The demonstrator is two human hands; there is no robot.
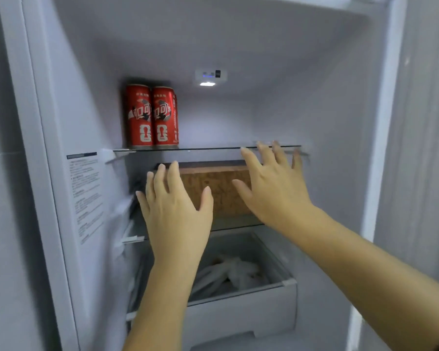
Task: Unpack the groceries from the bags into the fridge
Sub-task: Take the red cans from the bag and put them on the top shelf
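The fridge is open, and we look straight into it. In the middle of the frame a brown box sits on the lower glass shelf, just under the upper glass shelf. The box looks like cork and lies flat and long. The left grip, a bare hand, is in front of the left end of the box. Its fingers are straight and spread out, so it is open and holds nothing. The right grip, the other bare hand, is in front of the right end of the box. Its fingers are spread wide too, and it holds nothing. Its fingertips reach up to the front edge of the upper shelf. I cannot tell if either grip touches the box. Both arms come in from the bottom of the frame. On the upper shelf, at the upper left, red cans stand upright, close together, at the left end of the shelf by the fridge wall. A small light glows at the top middle. Below the box, at the bottom middle, is a white drawer with white crumpled stuff inside; it is too blurry to say what. A sticker with small print is on the left inside wall.
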